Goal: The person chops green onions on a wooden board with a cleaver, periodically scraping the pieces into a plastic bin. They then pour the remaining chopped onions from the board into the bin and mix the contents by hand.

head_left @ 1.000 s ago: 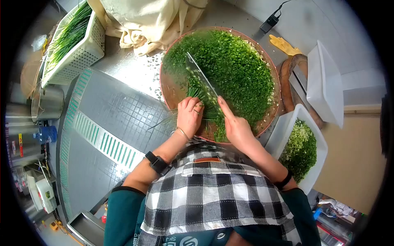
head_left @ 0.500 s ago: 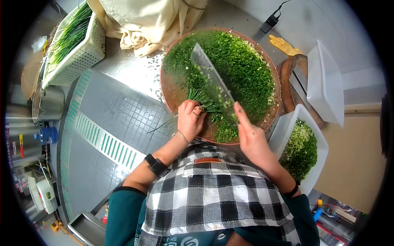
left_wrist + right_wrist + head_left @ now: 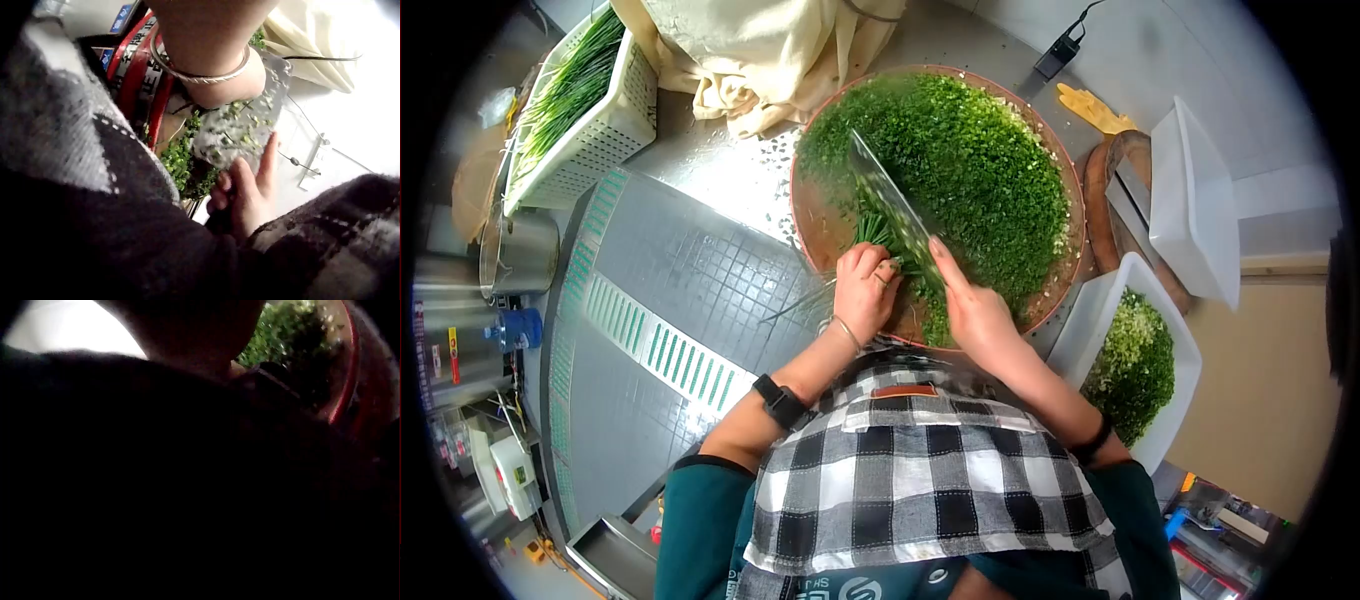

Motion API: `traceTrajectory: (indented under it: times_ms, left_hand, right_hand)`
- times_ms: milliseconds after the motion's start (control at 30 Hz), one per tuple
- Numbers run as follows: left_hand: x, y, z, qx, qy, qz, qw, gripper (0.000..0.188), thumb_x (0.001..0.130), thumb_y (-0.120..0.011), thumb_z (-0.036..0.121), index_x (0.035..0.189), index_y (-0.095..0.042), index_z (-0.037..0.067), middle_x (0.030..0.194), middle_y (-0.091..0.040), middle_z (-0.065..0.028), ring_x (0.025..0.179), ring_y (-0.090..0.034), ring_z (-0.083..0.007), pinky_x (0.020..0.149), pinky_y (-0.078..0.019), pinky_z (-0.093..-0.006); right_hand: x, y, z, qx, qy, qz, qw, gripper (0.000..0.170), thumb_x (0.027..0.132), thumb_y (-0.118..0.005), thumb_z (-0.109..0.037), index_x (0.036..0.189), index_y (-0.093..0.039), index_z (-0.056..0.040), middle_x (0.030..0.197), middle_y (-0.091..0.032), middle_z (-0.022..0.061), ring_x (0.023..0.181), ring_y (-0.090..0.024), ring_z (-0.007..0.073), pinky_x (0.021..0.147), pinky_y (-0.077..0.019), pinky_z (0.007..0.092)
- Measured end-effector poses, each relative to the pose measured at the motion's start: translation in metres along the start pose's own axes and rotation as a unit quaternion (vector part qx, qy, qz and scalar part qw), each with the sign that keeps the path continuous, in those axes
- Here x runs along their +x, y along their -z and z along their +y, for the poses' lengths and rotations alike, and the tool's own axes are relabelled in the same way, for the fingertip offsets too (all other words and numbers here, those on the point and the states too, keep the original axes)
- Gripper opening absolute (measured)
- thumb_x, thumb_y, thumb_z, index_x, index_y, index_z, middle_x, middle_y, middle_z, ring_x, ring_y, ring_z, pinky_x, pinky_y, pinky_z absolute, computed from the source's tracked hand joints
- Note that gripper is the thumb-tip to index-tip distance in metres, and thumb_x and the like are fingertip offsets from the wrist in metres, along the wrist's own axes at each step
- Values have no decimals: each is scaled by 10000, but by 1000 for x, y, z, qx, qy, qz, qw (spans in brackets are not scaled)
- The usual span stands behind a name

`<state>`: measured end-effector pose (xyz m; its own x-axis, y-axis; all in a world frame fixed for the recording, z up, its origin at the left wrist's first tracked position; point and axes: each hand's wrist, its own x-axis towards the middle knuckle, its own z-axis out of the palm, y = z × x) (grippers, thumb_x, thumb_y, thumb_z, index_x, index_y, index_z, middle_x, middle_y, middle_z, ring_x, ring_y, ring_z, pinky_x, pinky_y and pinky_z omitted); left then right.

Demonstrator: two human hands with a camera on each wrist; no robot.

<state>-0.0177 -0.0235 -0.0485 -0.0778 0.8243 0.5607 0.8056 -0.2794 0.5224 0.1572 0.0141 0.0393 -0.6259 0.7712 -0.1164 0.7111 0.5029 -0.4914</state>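
Note:
My right hand (image 3: 982, 318) grips a cleaver (image 3: 892, 192), its forefinger laid along the blade. Bits of green cling to the flat of the cleaver (image 3: 240, 128) in the left wrist view. Curled fingers of my left hand (image 3: 866, 290) hold down a bunch of thin scallions (image 3: 872, 230) right beside the blade. Under both is a round wooden chopping board (image 3: 820, 215) with a red rim, mostly covered by a heap of finely chopped scallions (image 3: 990, 180). The handle is hidden inside my right hand. Dark cloth fills most of the right wrist view.
A white tub (image 3: 1175, 440) of chopped scallions stands at the right, near an upended white tub (image 3: 1190, 210) and a second blade (image 3: 1133, 205). Whole scallions fill a white basket (image 3: 585, 160) at upper left. Cream cloth (image 3: 750, 95) lies behind the board.
The cleaver swung right, away from the bunch, with its flat showing more, then came back left beside my left hand. The left hand stays in nearly the same place.

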Motion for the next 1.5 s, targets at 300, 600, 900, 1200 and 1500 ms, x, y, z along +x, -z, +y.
traceTrajectory:
  times_ms: [300, 600, 900, 1200, 1500]
  left_hand:
    - [12, -7, -4, -20, -3, -5, 1000, 259, 618, -692, 36, 840, -560, 63, 966, -544, -76, 993, -493, -295, 818, -395, -413]
    - [20, 17, -8, -28, 16, -30, 999, 357, 650, -701, 59, 970, -543, 49, 1065, -499, -136, 1050, -453, -360, 879, -385, -447]
    - [14, 4, -20, -55, -12, -38, 998, 197, 679, -662, 27, 852, -568, 36, 983, -545, -98, 996, -504, -306, 830, -428, -394]
    - [13, 4, -19, -40, -19, -29, 999, 201, 680, -685, 72, 845, -573, 44, 966, -554, -92, 996, -509, -296, 813, -436, -388]
    - [7, 11, -14, 26, 39, 18, 999, 584, 567, -779, 149, 1060, -484, 49, 1104, -451, -176, 1040, -447, -386, 880, -396, -455]
  right_hand:
    - [18, 18, 19, 23, 21, 44, 999, 647, 883, -459, -97, 1440, -174, -260, 581, -560, 208, 522, -563, 379, 491, -421, 472]
    - [-6, 51, -6, 35, 164, 165, 972, 680, 854, -458, -35, 1441, -179, -236, 578, -525, 194, 527, -535, 399, 516, -416, 465]
    - [29, 22, 1, 6, 7, 3, 1000, 636, 868, -458, -24, 1433, -214, -184, 743, -593, 250, 549, -553, 404, 523, -436, 443]
    - [34, 10, -10, -57, 0, -32, 998, 714, 832, -447, -49, 1447, -151, -259, 635, -587, 224, 553, -592, 373, 517, -465, 459]
    - [12, 48, -3, 55, 8, 11, 998, 587, 873, -440, 2, 1415, -253, -128, 1357, -399, 155, 775, -607, 392, 661, -476, 401]
